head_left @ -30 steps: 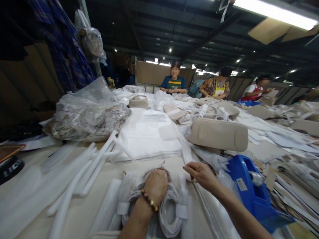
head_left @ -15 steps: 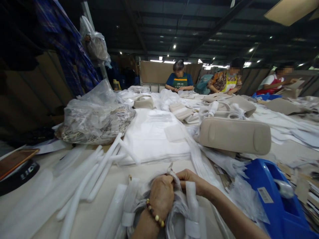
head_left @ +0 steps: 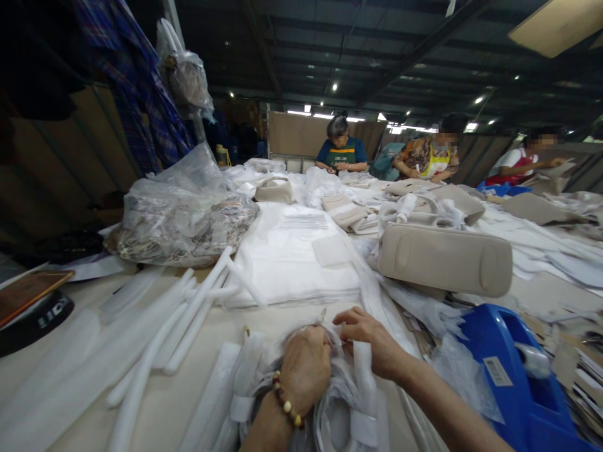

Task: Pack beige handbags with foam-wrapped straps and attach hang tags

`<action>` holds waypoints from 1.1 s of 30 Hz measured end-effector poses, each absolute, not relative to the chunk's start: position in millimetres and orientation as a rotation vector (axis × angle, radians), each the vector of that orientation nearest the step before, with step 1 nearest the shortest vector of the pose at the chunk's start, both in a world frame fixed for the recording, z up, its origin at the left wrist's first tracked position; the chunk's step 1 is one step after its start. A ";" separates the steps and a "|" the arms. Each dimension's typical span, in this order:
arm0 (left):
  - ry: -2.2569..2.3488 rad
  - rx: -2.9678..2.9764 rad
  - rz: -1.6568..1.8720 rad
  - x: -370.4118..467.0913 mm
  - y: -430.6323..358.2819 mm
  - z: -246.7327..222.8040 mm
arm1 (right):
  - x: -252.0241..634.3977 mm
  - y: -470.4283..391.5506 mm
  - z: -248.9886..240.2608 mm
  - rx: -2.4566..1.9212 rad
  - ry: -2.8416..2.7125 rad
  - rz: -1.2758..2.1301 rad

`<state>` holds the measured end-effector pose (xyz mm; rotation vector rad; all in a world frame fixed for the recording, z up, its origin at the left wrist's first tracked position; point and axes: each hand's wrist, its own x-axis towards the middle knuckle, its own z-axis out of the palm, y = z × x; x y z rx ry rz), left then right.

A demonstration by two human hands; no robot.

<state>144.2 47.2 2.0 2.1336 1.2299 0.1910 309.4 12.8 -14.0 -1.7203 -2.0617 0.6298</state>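
Wrapped bundle (head_left: 343, 390): left hand (head_left: 306, 364) curled closed on it, likely steadying; right hand (head_left: 372, 342) beside, fingers loosely parted, no hold visible.

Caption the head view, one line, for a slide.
Bare left hand and right hand at a white, film-wrapped looped bundle; blue plastic tape dispenser at right.

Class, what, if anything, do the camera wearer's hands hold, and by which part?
The left hand appears to grip the wrapped bundle by its far end, fingertips hidden. Whether the right hand, close by, holds anything cannot be told.
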 end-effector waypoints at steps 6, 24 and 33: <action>1.169 1.982 0.306 140.9 51.3 4.8 | 312.6 8.2 -13.8 -1.838 -2.151 0.406; 1.016 1.632 0.514 137.7 51.4 9.7 | 261.3 40.6 78.3 -2.158 -2.284 0.419; 1.050 1.596 0.472 135.7 54.7 8.5 | 262.7 5.2 58.0 -2.100 -1.652 1.201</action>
